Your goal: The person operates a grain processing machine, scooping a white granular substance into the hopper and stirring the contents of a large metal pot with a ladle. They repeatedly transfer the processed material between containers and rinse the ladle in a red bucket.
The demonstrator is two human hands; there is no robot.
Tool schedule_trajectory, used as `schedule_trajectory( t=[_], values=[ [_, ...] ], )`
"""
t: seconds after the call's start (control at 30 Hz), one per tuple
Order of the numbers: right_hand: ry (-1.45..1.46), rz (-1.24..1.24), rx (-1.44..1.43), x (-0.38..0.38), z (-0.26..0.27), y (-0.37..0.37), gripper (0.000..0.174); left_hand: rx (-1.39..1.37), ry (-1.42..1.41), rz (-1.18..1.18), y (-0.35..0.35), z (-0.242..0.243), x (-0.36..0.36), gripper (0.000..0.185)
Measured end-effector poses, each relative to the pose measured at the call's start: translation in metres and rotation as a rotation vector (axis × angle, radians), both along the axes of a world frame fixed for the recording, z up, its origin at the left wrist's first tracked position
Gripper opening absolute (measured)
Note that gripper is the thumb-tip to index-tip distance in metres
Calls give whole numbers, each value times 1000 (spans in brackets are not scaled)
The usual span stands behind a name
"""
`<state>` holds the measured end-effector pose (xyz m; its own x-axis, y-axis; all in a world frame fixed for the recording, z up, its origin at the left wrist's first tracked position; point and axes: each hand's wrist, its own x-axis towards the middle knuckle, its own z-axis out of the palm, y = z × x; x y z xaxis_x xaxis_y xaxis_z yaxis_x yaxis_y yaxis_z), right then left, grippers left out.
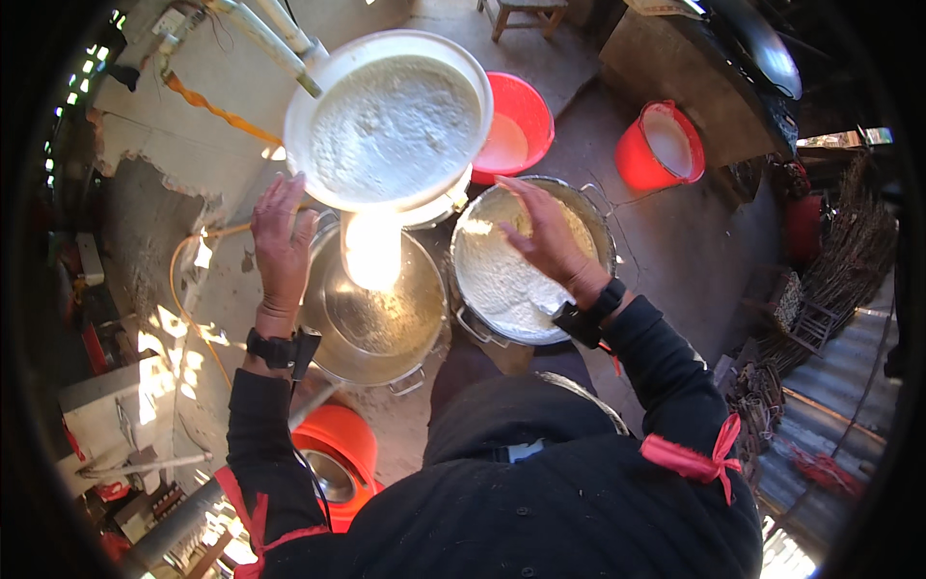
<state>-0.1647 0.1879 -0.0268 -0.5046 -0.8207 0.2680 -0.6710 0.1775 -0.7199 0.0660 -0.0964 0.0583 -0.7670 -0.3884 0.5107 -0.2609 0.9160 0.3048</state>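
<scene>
A round pale hopper (474,155) stands before me, filled with a wet whitish mash (394,123). Its sunlit spout (371,250) hangs over a metal pot (423,340) with some pale matter on its bottom. My left hand (281,246) is raised by the hopper's lower left rim, fingers spread and holding nothing; whether the fingertips touch the rim I cannot tell. Above a second metal pot (474,318), holding pale, crumbly food matter (499,282), my right hand (546,235) hovers with thumb and fingers apart, nothing in it.
Behind the pots sit a red basin (535,108) and a red bucket (629,155) with whitish liquid inside. Pipes (264,40) reach in above the hopper. An orange cable (173,271) runs along the left. Near my left elbow are red plastic containers (347,434); brushwood (846,275) lies far right.
</scene>
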Motion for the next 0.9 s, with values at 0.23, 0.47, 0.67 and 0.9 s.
schedule_trajectory(
  t=[0.23,0.47,0.67,0.9],
  values=[
    [-197,127,1280,-23,-176,178,63,-177,-234,46,85,-38,-40,67],
    [-92,32,1458,8,-315,276,38,-147,-148,154,104,-76,-55,63],
    [-584,674,1278,-33,-356,252,23,-157,-64,184,110,-87,-62,59],
    [-59,696,1320,-57,-246,248,15,-286,-62,202,100,-100,-53,58]
  ],
)
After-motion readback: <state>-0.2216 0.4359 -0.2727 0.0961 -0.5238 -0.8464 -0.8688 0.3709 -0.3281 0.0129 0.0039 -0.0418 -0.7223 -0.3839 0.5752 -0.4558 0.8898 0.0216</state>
